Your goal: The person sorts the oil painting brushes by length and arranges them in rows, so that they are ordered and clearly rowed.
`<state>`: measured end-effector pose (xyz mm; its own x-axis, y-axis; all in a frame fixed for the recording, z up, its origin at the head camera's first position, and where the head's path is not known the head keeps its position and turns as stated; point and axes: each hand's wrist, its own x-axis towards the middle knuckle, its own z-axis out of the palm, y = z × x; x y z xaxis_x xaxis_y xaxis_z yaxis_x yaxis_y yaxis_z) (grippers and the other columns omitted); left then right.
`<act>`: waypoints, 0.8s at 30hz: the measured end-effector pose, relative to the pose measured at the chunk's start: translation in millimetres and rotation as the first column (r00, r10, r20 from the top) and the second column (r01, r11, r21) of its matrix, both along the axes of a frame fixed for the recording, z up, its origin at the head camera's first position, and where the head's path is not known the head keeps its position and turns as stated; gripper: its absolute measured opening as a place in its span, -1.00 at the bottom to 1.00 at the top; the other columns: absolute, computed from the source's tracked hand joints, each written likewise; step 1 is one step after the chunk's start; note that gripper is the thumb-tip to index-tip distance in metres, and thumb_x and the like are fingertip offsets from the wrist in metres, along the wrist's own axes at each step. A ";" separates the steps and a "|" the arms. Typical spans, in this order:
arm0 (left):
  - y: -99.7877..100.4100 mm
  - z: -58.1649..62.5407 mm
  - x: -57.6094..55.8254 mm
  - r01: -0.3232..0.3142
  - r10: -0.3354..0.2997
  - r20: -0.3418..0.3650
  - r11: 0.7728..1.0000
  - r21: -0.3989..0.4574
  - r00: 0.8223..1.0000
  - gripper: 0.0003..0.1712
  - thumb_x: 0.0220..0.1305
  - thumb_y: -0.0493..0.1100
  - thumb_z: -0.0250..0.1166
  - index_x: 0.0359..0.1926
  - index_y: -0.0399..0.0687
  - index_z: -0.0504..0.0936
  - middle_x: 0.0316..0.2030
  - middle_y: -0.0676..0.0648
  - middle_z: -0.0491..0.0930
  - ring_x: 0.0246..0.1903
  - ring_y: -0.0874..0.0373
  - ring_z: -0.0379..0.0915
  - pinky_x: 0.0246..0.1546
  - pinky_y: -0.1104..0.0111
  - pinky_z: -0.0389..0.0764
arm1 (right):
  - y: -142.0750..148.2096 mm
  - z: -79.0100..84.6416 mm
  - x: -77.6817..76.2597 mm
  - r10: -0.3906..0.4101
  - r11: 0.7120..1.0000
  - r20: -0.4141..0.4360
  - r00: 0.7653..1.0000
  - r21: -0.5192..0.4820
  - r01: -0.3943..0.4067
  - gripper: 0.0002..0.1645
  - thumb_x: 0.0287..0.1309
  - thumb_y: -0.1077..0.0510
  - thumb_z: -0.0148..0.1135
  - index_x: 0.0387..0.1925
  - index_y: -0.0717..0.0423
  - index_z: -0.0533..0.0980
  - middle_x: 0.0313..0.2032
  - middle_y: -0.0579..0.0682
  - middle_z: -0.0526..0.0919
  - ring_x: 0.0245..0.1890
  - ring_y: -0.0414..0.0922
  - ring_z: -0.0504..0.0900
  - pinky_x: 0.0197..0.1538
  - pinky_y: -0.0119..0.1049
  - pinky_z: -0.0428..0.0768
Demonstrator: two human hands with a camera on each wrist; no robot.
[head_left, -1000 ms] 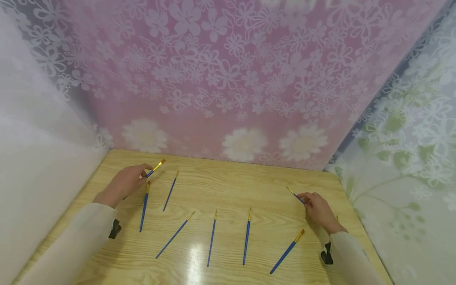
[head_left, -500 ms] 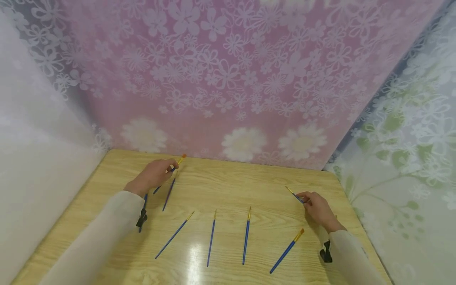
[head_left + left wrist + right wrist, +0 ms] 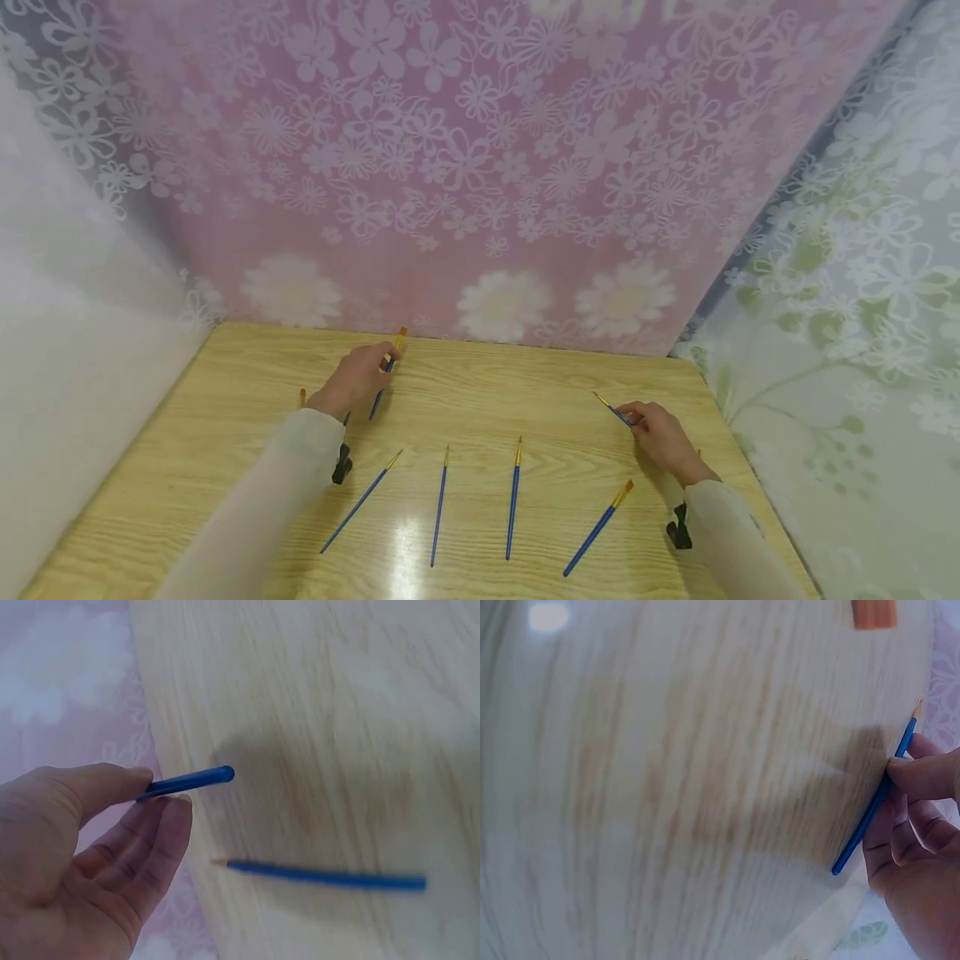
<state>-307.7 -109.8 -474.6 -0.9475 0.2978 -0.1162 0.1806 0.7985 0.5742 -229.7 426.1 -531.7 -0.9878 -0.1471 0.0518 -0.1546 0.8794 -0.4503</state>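
Near the back of the table, my left hand (image 3: 356, 379) pinches a blue-handled paintbrush (image 3: 389, 364) with a flat orange tip pointing up and away. In the left wrist view its blue handle (image 3: 195, 781) pokes out past thumb and fingers, above another brush (image 3: 326, 878) lying on the wood. On the right side, my right hand (image 3: 663, 439) holds a thin blue paintbrush (image 3: 612, 408) between thumb and fingers. Its fine tip points to the back left. The right wrist view shows this thin brush (image 3: 874, 795) whole, slanting across the fingertips.
Across the front of the wooden table (image 3: 480, 383) lie several blue brushes, among them a slanted one (image 3: 362, 502), a pointed one (image 3: 513, 500) and a flat one (image 3: 598, 528). Left of my left hand a brush tip (image 3: 302, 397) shows. A pink floral curtain (image 3: 450, 167) borders the back.
My left hand has moved right along the back of the table with the flat paintbrush, passing over the two brushes lying there. My right hand keeps its thin paintbrush in nearly the same place.
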 end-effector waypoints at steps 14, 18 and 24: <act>13.5 -28.0 -4.7 -0.076 0.076 -0.007 0.997 0.020 0.997 -0.50 0.54 -0.37 0.21 0.44 -0.22 0.54 0.07 -0.34 0.71 -0.20 -0.06 0.63 -0.30 0.22 0.59 | 0.2 0.7 -1.2 -0.005 1.000 -0.009 1.000 0.013 0.005 -0.56 0.37 0.52 0.21 0.23 0.30 0.62 -0.15 0.23 0.67 -0.22 0.08 0.66 -0.08 0.13 0.68; 17.4 -28.7 -2.4 -0.086 0.085 -0.030 0.996 -0.021 0.996 -0.50 0.54 -0.37 0.20 0.44 -0.22 0.56 0.17 -0.37 0.68 -0.02 -0.18 0.65 -0.22 0.12 0.61 | -0.2 0.2 -1.5 -0.004 1.000 -0.001 1.000 0.015 0.004 -0.56 0.38 0.52 0.21 0.24 0.31 0.62 -0.13 0.24 0.67 -0.21 0.09 0.67 -0.06 0.14 0.69; 21.3 -28.2 1.0 -0.111 0.110 -0.040 0.993 -0.039 0.993 -0.48 0.53 -0.38 0.18 0.45 -0.23 0.55 0.30 -0.44 0.56 0.12 -0.29 0.60 -0.09 0.01 0.66 | -1.8 0.7 -0.4 -0.010 1.000 0.008 1.000 0.010 0.010 -0.56 0.37 0.52 0.21 0.23 0.32 0.62 -0.14 0.22 0.67 -0.22 0.07 0.66 -0.07 0.14 0.69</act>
